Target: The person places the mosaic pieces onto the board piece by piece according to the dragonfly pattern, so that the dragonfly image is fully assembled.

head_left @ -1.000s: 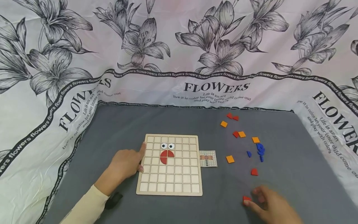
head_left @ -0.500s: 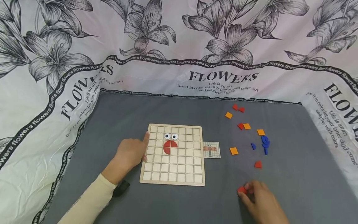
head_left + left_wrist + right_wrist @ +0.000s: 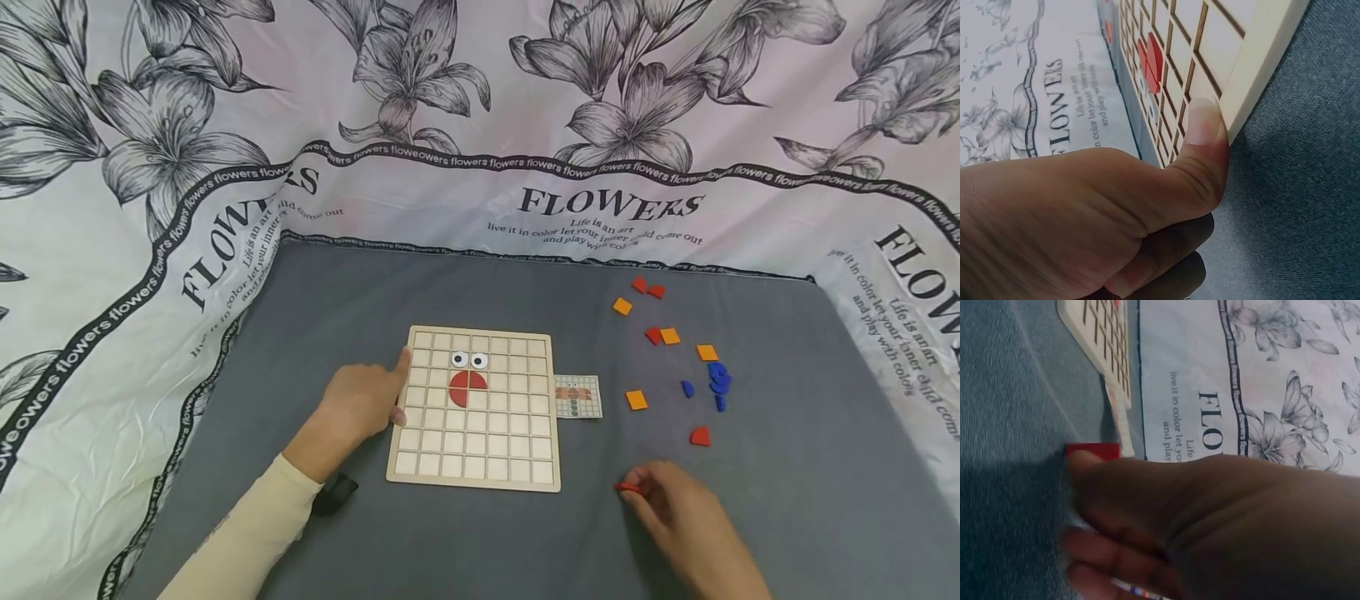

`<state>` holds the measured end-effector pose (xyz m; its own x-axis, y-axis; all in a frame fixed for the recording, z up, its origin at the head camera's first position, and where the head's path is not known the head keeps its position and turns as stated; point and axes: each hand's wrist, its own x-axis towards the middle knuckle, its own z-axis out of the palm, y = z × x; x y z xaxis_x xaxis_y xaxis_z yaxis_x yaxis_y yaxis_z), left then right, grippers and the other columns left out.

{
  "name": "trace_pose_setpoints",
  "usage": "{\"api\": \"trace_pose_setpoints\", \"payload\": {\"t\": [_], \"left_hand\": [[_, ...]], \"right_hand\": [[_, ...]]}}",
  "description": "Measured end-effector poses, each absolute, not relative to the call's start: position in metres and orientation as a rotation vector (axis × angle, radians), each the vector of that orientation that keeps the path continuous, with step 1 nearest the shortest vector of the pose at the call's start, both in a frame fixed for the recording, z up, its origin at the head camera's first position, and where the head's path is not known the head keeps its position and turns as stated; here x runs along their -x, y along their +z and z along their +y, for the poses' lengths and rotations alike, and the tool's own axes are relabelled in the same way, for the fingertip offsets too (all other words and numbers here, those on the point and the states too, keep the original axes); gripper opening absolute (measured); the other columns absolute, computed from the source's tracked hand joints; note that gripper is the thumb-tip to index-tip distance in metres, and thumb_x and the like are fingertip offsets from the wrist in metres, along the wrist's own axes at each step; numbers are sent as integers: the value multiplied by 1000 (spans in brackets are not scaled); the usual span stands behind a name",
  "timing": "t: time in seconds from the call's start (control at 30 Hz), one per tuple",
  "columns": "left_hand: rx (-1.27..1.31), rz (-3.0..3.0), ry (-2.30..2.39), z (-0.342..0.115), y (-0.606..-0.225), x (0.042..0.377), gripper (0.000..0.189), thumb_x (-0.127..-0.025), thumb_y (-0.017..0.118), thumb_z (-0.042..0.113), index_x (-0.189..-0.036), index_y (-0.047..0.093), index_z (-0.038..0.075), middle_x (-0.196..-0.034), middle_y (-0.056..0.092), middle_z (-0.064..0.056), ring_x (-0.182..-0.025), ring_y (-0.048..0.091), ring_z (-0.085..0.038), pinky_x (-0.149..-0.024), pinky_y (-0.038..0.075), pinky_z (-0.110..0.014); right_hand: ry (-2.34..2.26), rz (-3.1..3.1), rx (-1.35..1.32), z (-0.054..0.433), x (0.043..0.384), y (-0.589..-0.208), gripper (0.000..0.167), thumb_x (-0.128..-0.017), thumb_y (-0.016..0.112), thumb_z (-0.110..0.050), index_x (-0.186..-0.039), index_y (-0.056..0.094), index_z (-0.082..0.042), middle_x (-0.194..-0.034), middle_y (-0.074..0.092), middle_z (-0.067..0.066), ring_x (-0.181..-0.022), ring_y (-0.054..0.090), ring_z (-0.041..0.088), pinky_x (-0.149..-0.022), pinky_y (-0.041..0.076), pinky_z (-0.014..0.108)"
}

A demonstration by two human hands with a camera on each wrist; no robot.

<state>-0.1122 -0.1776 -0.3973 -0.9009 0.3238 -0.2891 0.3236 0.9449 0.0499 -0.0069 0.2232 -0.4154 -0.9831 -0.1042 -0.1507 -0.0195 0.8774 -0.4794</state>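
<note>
A wooden grid board (image 3: 472, 485) lies on the grey cloth, bearing two round eye pieces (image 3: 478, 361) and three red quarter-circle pieces (image 3: 459, 380) below them. My left hand (image 3: 358, 404) rests at the board's left edge, index finger stretched toward the far corner. In the left wrist view the thumb (image 3: 1200, 134) presses on the rim while other fingers bend beneath the hand. My right hand (image 3: 682, 508) pinches a red tile (image 3: 624, 487) between thumb and fingertips, right of the board's near corner. In the right wrist view this tile (image 3: 1100, 450) shows beyond the thumb tip.
A small printed picture card (image 3: 579, 397) touches the board's right side. Farther right lie several orange squares (image 3: 636, 400), loose red pieces (image 3: 700, 436) and blue pieces (image 3: 718, 379). A dark object (image 3: 335, 494) sits beside the left wrist. Flower-printed cloth (image 3: 420, 200) borders the grey surface.
My right hand has lifted the red tile and carried it left toward the board, turning it more edge-on. The left hand stays at the board's edge. The head view has shifted.
</note>
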Motion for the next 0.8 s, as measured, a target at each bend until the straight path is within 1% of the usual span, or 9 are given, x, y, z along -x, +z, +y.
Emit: {"api": "trace_pose_setpoints", "payload": {"t": [0.07,0.17,0.27,0.33,0.4,0.47,0.6,0.7,0.8], "left_hand": [[-470,2802,-3,-179,-397,113,92,-89,81,36,-163,39,0,-61,56,-5,-59,55,-21,-56,48,-38],[-475,2803,-7,-180,-398,113,92,-89,81,37,-163,39,1,-62,57,-5,-61,56,-22,-58,50,-40],[-485,2804,1,-179,-399,113,92,-89,81,37,-162,39,0,-64,58,-6,-62,57,-22,-58,50,-41],[-481,2799,11,-178,-399,112,92,-89,81,37,-163,39,1,-64,58,-6,-62,57,-22,-58,50,-40],[-473,2797,20,-177,-399,111,92,-89,81,37,-163,39,1,-64,59,-7,-62,57,-23,-58,50,-41],[-477,2798,30,-177,-399,110,92,-89,81,38,-163,40,1,-65,59,-7,-63,58,-23,-58,50,-40],[-468,2791,32,-178,-399,108,92,-89,81,38,-163,39,1,-62,57,-5,-61,56,-22,-56,48,-38],[-457,2792,29,-179,-400,108,93,-89,80,39,-163,38,2,-60,54,-4,-58,53,-20,-54,45,-37],[-464,2792,31,-180,-398,110,94,-89,79,40,-164,37,2,-60,54,-4,-58,53,-20,-54,46,-37]], "right_hand": [[-751,2969,174,220,9,-414,16,-92,84,-12,-96,74,-24,-89,63,-13,-75,55,1,-66,52,27],[-796,3091,303,214,13,-412,19,-92,85,-11,-100,79,-27,-91,61,-17,-77,56,-2,-68,54,25],[-849,3158,432,207,20,-408,22,-91,84,-7,-105,81,-24,-93,64,-19,-78,60,-3,-68,56,23],[-870,3158,489,199,26,-404,25,-91,84,-5,-111,79,-20,-94,65,-18,-80,61,-2,-68,57,24],[-913,3121,526,188,32,-399,25,-92,83,-5,-112,77,-17,-94,66,-17,-81,61,-1,-70,58,25],[-952,3084,552,177,38,-395,24,-92,83,-5,-111,74,-17,-93,66,-16,-81,61,-1,-71,58,26],[-1019,3040,646,154,52,-392,19,-93,83,-6,-103,73,-18,-92,65,-15,-78,57,0,-68,55,24],[-1033,3039,696,140,61,-392,16,-94,82,-8,-103,74,-18,-91,63,-12,-74,54,2,-64,51,23],[-1047,3030,684,129,67,-392,13,-95,82,-11,-103,74,-17,-91,63,-11,-72,53,2,-63,50,23]]}}
